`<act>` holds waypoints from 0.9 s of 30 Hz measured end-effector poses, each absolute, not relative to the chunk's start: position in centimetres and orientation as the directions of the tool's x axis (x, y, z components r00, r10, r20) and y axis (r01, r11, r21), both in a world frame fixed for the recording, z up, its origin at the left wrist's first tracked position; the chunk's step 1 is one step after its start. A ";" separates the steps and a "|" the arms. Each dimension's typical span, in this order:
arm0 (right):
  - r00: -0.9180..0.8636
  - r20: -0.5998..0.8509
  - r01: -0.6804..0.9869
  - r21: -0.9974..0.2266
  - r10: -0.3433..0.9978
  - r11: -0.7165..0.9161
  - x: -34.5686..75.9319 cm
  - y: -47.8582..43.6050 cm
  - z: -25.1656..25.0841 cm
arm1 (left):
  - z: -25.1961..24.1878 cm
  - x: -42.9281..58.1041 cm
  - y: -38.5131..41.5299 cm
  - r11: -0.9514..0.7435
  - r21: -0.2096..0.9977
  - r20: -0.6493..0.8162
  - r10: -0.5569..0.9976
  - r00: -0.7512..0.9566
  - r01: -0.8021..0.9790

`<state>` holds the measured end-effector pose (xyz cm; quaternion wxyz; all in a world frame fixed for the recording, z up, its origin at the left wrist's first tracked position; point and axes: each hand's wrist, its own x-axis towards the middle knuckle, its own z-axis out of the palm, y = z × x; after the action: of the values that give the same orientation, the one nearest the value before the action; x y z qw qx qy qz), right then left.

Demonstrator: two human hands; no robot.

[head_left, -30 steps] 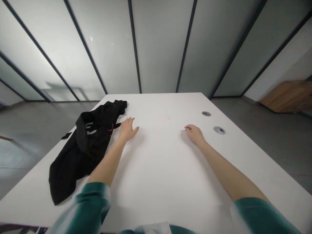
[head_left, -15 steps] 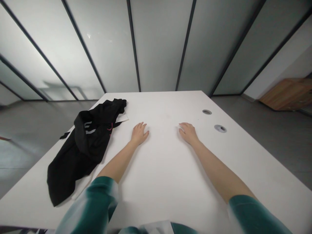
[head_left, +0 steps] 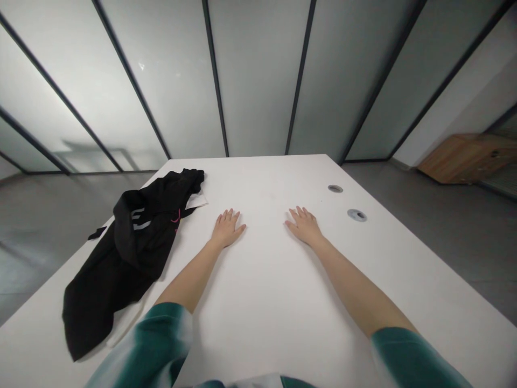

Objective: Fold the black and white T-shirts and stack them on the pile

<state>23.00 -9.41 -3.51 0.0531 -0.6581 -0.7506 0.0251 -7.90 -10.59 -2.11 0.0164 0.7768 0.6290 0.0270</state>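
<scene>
Both of my hands lie flat, palms down, on a white table (head_left: 266, 302). My left hand (head_left: 226, 228) rests with fingers stretched out and holds nothing. My right hand (head_left: 304, 225) lies a short way to its right, fingers also spread and empty. A crumpled black garment (head_left: 125, 253) with pale stripes and a pink cord lies on the left part of the table, a little apart from my left hand. Something white shows under the garment's far end and near edge. Green sleeves cover my upper arms.
Two round cable grommets (head_left: 335, 188) (head_left: 356, 215) sit in the tabletop to the right of my right hand. Frosted glass panels with dark frames (head_left: 258, 81) stand behind the table. A wooden cabinet (head_left: 464, 159) is at the far right, on a grey floor.
My left hand moved right, away from the black garment, and settled flat. My right hand uncurled, slid slightly left and now lies flat with fingers spread.
</scene>
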 end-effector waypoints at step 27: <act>-0.163 -0.070 0.983 -0.098 0.984 0.156 22.7 -10.2 -3.8 | -1.9 -7.6 -10.7 -0.206 0.068 -0.081 0.974 0.211 0.976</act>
<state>22.69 -10.21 -3.80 0.0052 -0.6467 -0.7603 0.0603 -7.64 -10.70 -1.88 0.0521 0.7765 0.6279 -0.0103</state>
